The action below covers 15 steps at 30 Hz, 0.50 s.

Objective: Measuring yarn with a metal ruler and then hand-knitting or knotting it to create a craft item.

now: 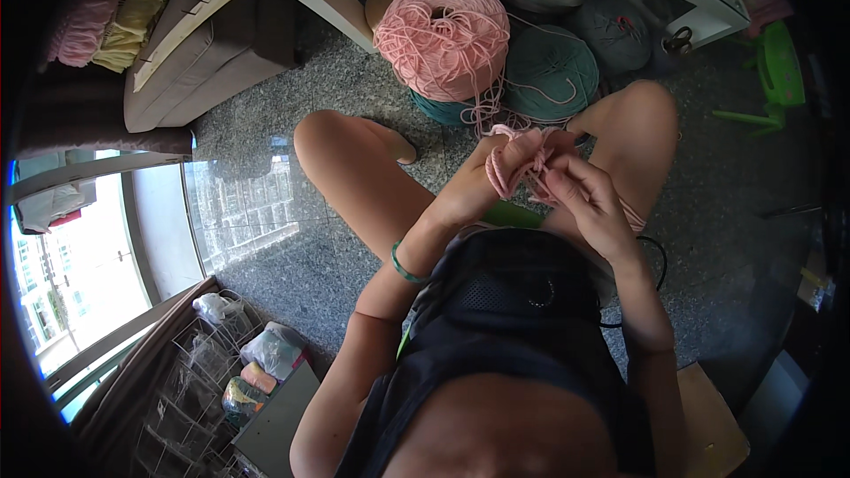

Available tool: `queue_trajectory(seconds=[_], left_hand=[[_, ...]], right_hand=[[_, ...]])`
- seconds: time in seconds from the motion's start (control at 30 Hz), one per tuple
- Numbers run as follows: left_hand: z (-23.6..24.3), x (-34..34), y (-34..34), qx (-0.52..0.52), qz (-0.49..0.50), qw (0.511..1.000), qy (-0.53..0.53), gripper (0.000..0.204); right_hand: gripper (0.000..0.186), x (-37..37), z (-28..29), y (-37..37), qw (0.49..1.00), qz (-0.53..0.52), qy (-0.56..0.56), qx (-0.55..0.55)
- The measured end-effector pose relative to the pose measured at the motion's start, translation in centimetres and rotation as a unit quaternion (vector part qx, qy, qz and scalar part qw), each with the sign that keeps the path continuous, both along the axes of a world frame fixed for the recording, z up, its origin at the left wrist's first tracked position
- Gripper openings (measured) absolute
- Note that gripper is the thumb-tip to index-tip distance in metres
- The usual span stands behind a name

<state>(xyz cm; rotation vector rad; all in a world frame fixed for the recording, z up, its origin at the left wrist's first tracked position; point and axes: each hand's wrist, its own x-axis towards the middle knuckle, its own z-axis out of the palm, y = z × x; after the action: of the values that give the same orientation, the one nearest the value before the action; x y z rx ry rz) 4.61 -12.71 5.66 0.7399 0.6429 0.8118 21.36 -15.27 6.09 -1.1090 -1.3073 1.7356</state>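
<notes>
Loops of thick pink yarn (pixel 534 156) are bunched between my two hands, above my lap. My left hand (pixel 482 175) is closed around the left side of the bunch, and several strands wrap over its fingers. From the right, my right hand (pixel 591 199) pinches the yarn with thumb and fingers; its fingertips are partly hidden. Pink strands run down beside the right wrist. Beyond my hands sits a large pink yarn ball (pixel 452 62) with loose strands trailing toward me. A dark teal yarn ball (pixel 556 80) lies to its right.
A grey yarn ball (pixel 611 35) and scissors (pixel 679 41) lie by a white-framed shelf (pixel 345 22). A green plastic chair (pixel 781 71) stands far right, a sofa (pixel 208 62) far left. Near left are a wire rack (pixel 190 381) with plastic bags and a bright window (pixel 84 265).
</notes>
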Motion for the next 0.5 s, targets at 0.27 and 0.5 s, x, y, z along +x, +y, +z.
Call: queue_trajectory(seconds=[0.27,0.5], left_hand=[[-1.2,-0.2,0.0,0.036,0.043,0.998,0.013,0.043],[-0.8,-0.6,-0.2,-0.056,-0.028,0.997,-0.052,0.042]], right_hand=[[0.013,0.5,1.3,0.1,0.99,-0.017,-0.098,0.097],[0.013,2.0,1.6,0.2,0.986,-0.028,-0.101,0.133]])
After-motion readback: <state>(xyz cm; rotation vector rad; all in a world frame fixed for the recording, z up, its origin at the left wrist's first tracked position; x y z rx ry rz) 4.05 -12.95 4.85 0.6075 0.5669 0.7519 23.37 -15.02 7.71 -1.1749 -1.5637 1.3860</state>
